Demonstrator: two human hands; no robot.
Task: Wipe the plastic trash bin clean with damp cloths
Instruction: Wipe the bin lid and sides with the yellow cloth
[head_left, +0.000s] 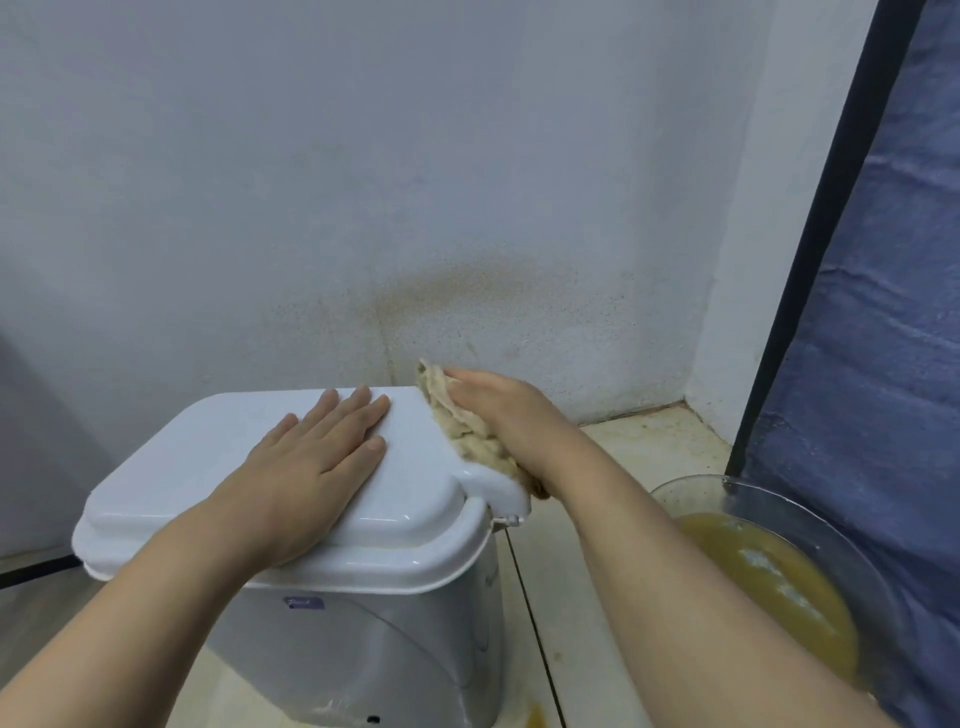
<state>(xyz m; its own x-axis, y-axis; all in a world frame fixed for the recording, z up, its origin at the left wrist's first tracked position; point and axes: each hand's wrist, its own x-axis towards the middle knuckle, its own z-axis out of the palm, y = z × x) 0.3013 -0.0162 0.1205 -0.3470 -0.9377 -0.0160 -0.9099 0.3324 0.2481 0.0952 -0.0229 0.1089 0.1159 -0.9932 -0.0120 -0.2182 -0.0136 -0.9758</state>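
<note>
Here, a white plastic trash bin (395, 644) stands on a pale tiled floor (649, 447), its lid (208, 467) closed, close in front of the person. On top of the lid the left hand (317, 457) lies flat, palm down, fingers straight and together, gripping nothing. Along the lid's right edge a crumpled beige cloth (467, 431) is pressed against the rim. The right hand (498, 410) covers the cloth from the right, fingers straight, pressing rather than clutching. Right of the bin, near but apart from it, sits a clear bowl (810, 525) of murky yellow-brown water (769, 577). Behind the bin rises a pale wall (363, 182) with brownish speckles. Farther right of the bin hangs blue fabric (883, 364).
</note>
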